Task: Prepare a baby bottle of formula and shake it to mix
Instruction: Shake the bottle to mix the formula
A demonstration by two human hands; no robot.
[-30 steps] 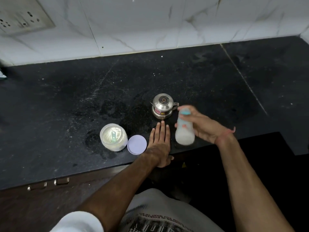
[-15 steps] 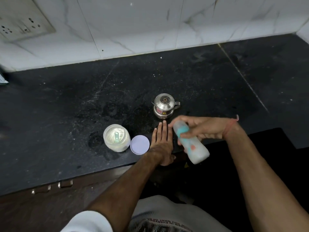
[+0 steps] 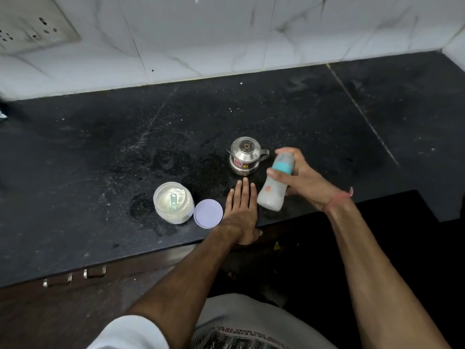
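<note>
One baby bottle (image 3: 275, 183) (tilted) in right hand (image 3: 305, 181) grip, base below fingers

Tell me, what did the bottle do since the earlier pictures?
The right hand kept its grip on the baby bottle and swung it: upright, then tipped base outward, now nearly upright again. The left hand stayed flat on the counter; jar, lid and steel pot stayed put.

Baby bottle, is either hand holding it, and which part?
The right hand grips the baby bottle around its upper body, near the teal collar. The left hand holds nothing, resting flat on the counter.
</note>
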